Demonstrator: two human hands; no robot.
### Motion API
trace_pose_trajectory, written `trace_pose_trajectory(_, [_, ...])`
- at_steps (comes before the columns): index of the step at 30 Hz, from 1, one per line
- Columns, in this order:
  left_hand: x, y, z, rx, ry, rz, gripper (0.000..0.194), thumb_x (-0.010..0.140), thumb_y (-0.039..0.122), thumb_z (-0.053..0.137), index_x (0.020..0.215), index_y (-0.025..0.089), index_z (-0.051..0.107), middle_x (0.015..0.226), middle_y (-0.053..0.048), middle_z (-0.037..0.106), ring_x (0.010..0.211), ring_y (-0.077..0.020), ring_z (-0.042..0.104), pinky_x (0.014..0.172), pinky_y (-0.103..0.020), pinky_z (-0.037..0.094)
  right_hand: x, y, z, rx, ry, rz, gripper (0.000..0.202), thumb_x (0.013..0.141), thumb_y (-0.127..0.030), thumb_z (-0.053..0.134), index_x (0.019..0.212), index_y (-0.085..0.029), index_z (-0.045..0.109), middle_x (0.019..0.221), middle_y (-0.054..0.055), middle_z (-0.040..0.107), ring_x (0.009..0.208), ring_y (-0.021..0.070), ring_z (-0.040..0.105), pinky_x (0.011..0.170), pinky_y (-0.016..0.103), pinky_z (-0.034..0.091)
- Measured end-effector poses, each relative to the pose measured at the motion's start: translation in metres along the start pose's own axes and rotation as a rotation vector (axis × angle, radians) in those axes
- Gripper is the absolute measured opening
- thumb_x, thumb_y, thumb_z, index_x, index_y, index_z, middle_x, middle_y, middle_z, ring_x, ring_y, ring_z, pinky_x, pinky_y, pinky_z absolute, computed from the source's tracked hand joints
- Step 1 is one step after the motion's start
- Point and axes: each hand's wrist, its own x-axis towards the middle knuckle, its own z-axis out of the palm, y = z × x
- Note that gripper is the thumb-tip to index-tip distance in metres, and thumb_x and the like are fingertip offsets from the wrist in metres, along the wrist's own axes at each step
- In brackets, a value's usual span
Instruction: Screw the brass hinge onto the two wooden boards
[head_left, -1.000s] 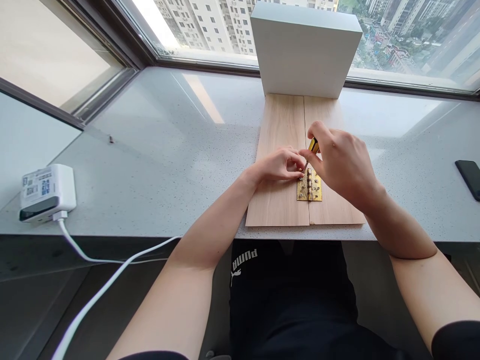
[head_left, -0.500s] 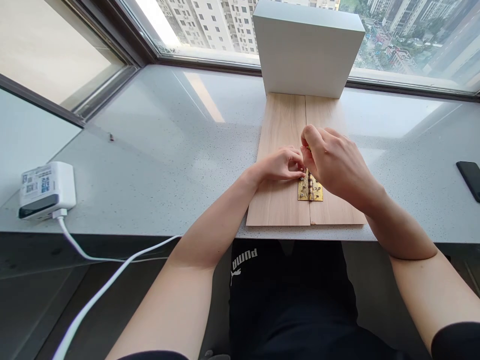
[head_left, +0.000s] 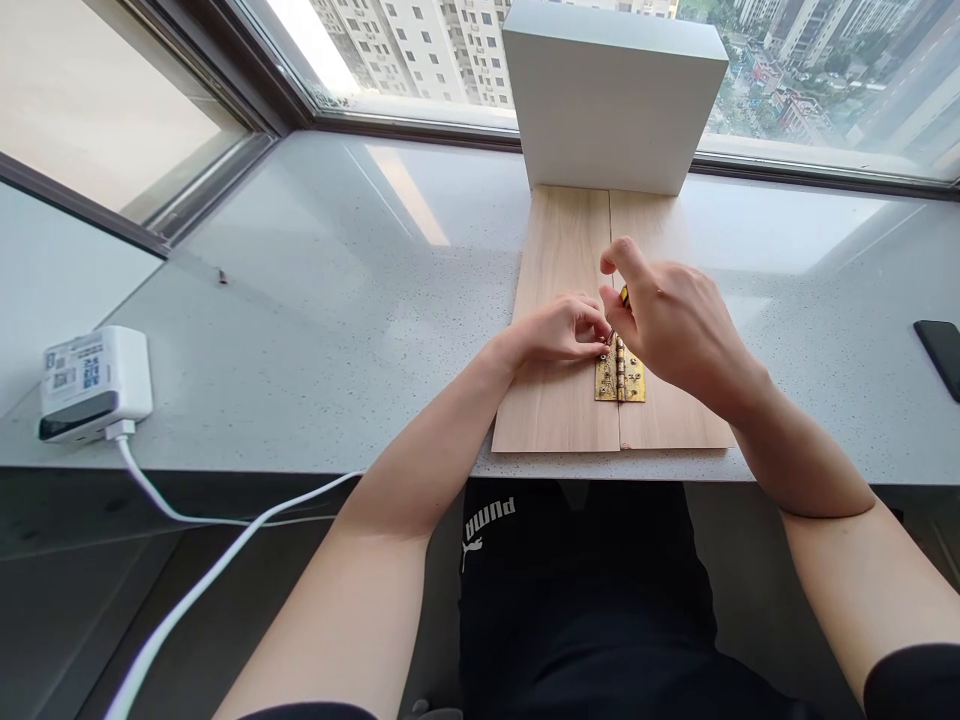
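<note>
Two pale wooden boards, a left one (head_left: 555,410) and a right one (head_left: 675,425), lie side by side with a narrow seam between them. A brass hinge (head_left: 620,380) with several screws in it sits across the seam. My right hand (head_left: 675,315) is wrapped round a yellow-and-black screwdriver handle (head_left: 625,296), its index finger lifted off. The shaft points down to the hinge's upper left part. My left hand (head_left: 566,328) rests on the left board, fingertips pinched at the tool's tip; what they pinch is too small to make out.
Behind the boards a white box (head_left: 615,115) stands against the window. A white adapter (head_left: 97,385) with a cable (head_left: 217,570) is at the far left of the sill. A dark phone (head_left: 939,355) lies at the right edge.
My right index finger has lifted and uncurled from the screwdriver handle, so more of the handle shows. My left hand has stayed in place.
</note>
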Motion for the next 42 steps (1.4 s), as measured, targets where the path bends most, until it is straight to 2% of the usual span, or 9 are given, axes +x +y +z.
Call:
trace_pose_trajectory(6, [0.003,-0.004,0.000,0.032,0.007,0.022,0.029,0.091,0.035,0.088,0.074,0.025,0.067,0.075,-0.004,0.063,0.088,-0.0267,0.065,0.084,-0.043,0.054,-0.007,0.004,-0.002,0.090,0.029,-0.095,0.021,0.115,-0.016,0.052,0.130,-0.017,0.067,0.100,0.012,0.074,0.085,0.0247,0.058,0.077,0.039,0.040])
trace_pose_trajectory(10, [0.003,-0.004,-0.002,0.017,-0.025,0.005,0.016,0.096,0.038,0.085,0.088,0.024,0.082,0.088,-0.006,0.078,0.089,-0.0257,0.069,0.086,-0.042,0.055,-0.003,0.000,-0.006,0.009,0.002,0.132,0.013,0.120,-0.034,0.066,0.121,-0.021,0.067,0.076,0.001,0.059,0.064,0.0197,0.042,0.068,0.038,0.030])
trace_pose_trajectory(12, [0.002,-0.003,-0.003,0.010,-0.051,-0.004,0.015,0.097,0.038,0.086,0.096,0.024,0.087,0.098,-0.008,0.083,0.095,-0.0266,0.073,0.088,-0.042,0.057,-0.002,-0.001,-0.008,-0.001,-0.045,0.156,0.011,0.122,-0.032,0.064,0.120,-0.021,0.067,0.069,-0.003,0.051,0.059,0.0181,0.034,0.066,0.038,0.027])
trace_pose_trajectory(18, [0.000,0.005,-0.009,-0.027,-0.048,-0.008,0.016,0.089,0.032,0.086,0.080,0.023,0.076,0.087,-0.006,0.074,0.088,-0.0246,0.065,0.084,-0.040,0.054,-0.013,0.006,-0.007,0.149,-0.029,-0.122,0.010,0.116,-0.017,0.057,0.124,-0.022,0.060,0.093,0.005,0.068,0.081,0.0231,0.053,0.076,0.038,0.039])
trace_pose_trajectory(22, [-0.002,0.006,-0.010,-0.004,-0.009,-0.045,0.002,0.082,0.025,0.078,0.082,0.024,0.076,0.083,-0.003,0.067,0.084,-0.0231,0.061,0.081,-0.038,0.051,-0.018,0.006,-0.005,0.139,0.028,-0.143,0.014,0.114,-0.012,0.052,0.120,-0.023,0.059,0.112,0.013,0.074,0.095,0.0262,0.059,0.081,0.040,0.042])
trace_pose_trajectory(28, [-0.002,0.001,-0.011,0.023,0.014,-0.064,0.017,0.083,0.019,0.072,0.094,0.023,0.085,0.094,-0.005,0.076,0.086,-0.0226,0.064,0.084,-0.039,0.053,-0.004,-0.001,-0.005,-0.037,-0.025,0.124,0.022,0.123,-0.029,0.051,0.115,-0.019,0.069,0.075,0.002,0.058,0.064,0.0191,0.035,0.068,0.039,0.028])
trace_pose_trajectory(30, [-0.002,0.000,-0.011,0.038,0.003,-0.066,0.013,0.084,0.017,0.073,0.090,0.023,0.082,0.088,-0.004,0.073,0.084,-0.0223,0.063,0.082,-0.038,0.051,-0.001,0.003,-0.004,-0.017,-0.023,0.082,0.024,0.122,-0.023,0.047,0.116,-0.019,0.069,0.075,0.002,0.058,0.064,0.0193,0.035,0.068,0.039,0.027])
trace_pose_trajectory(37, [0.000,-0.005,-0.009,0.050,0.044,-0.056,0.010,0.085,0.014,0.073,0.079,0.023,0.074,0.094,-0.006,0.075,0.094,-0.0242,0.066,0.084,-0.038,0.053,-0.009,0.011,-0.003,0.157,0.030,-0.146,0.022,0.112,-0.013,0.051,0.129,-0.019,0.064,0.103,0.010,0.070,0.089,0.0253,0.058,0.082,0.040,0.042])
trace_pose_trajectory(42, [0.000,-0.006,-0.007,0.049,0.056,-0.096,0.014,0.086,0.010,0.073,0.088,0.023,0.079,0.091,-0.004,0.076,0.085,-0.0226,0.065,0.081,-0.038,0.053,-0.004,-0.003,-0.008,0.006,-0.079,0.113,0.015,0.123,-0.034,0.059,0.118,-0.021,0.065,0.077,0.001,0.058,0.065,0.0208,0.039,0.068,0.040,0.029])
